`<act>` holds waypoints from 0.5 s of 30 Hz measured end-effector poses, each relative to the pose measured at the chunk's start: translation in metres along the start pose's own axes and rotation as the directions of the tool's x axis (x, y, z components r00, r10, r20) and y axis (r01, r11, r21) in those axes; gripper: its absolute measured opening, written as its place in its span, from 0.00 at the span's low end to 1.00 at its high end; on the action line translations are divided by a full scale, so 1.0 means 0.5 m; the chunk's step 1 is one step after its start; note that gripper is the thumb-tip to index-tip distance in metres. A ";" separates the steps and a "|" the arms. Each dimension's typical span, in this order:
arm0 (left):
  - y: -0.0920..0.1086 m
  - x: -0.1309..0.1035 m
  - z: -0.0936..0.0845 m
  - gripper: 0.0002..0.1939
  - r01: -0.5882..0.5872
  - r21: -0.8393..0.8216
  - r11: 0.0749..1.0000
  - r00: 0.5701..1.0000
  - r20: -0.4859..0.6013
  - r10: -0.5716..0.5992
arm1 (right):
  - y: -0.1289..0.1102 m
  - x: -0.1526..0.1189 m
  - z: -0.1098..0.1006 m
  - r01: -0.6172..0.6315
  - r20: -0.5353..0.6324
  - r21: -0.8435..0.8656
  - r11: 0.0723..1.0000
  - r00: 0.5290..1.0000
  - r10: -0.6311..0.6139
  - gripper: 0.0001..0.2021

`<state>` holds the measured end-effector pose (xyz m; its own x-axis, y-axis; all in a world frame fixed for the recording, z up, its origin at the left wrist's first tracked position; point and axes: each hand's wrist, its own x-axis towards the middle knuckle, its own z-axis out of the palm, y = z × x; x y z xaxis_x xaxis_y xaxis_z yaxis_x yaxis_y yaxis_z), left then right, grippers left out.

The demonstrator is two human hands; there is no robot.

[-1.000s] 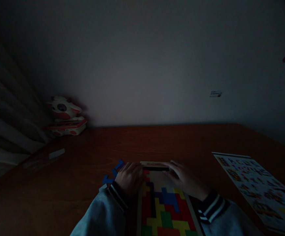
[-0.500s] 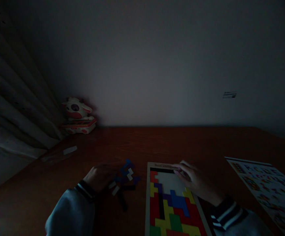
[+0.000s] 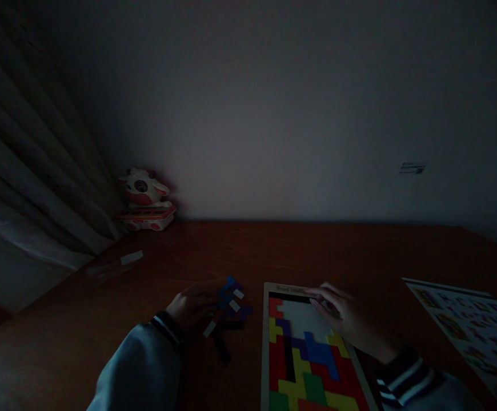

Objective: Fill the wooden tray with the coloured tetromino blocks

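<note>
My left hand (image 3: 192, 306) lies low over the left side of a pile of loose puzzle pieces (image 3: 228, 290), its fingers stretched out and dim in the poor light. Blue, purple, whitish and dark pieces make up the pile; a long dark piece (image 3: 221, 349) lies at its near side. To the right stands a wooden puzzle tray (image 3: 266, 342), its lower part filled with red, yellow, green, blue and purple blocks. A pale bare area (image 3: 302, 317) shows in its upper part. Above the tray's top right is my right hand (image 3: 345, 319), thumb and fingers slightly apart, with no piece visible between them.
A printed sheet (image 3: 467, 325) with colourful pictures lies at the right of the brown table (image 3: 274, 251). A cow-shaped toy (image 3: 145, 200) sits at the back left near the curtain (image 3: 29, 148). A clear wrapper with a white label (image 3: 131, 257) lies before it.
My left hand has moved a little right, closer into the pile, and the whitish pieces there lie differently. My right hand stays over the tray's top right. The whole view has shifted slightly.
</note>
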<state>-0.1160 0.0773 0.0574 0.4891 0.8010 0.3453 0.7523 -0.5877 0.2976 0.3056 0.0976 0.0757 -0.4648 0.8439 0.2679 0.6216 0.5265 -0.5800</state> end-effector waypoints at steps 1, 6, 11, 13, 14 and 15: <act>0.001 0.000 0.003 0.13 0.006 0.000 1.000 1.000 -0.012 -0.006 | 0.000 0.000 0.001 0.000 -0.002 -0.002 1.000 1.000 0.000 0.15; 0.013 0.005 0.010 0.13 0.116 -0.061 0.991 0.992 -0.051 -0.119 | -0.001 0.000 0.001 0.010 -0.014 -0.006 1.000 1.000 -0.010 0.15; 0.026 0.017 0.015 0.13 0.159 -0.200 0.967 0.983 -0.058 -0.173 | -0.001 0.000 0.000 0.006 0.007 0.003 1.000 1.000 -0.006 0.15; 0.028 0.026 0.017 0.14 0.183 -0.238 0.954 0.976 -0.073 -0.205 | 0.000 0.000 0.001 0.012 0.018 0.012 1.000 1.000 -0.012 0.15; 0.028 0.030 0.018 0.13 0.186 -0.240 0.953 0.974 -0.082 -0.211 | 0.000 0.000 0.001 0.014 0.020 0.020 1.000 1.000 -0.015 0.15; 0.028 0.034 0.019 0.13 0.183 -0.223 0.958 0.975 -0.086 -0.206 | 0.000 0.001 0.002 0.017 0.017 0.028 0.999 1.000 -0.017 0.15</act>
<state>-0.0929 0.0839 0.0591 0.2837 0.8919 0.3522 0.7113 -0.4420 0.5465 0.3047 0.0977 0.0752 -0.4863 0.8327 0.2649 0.5955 0.5377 -0.5969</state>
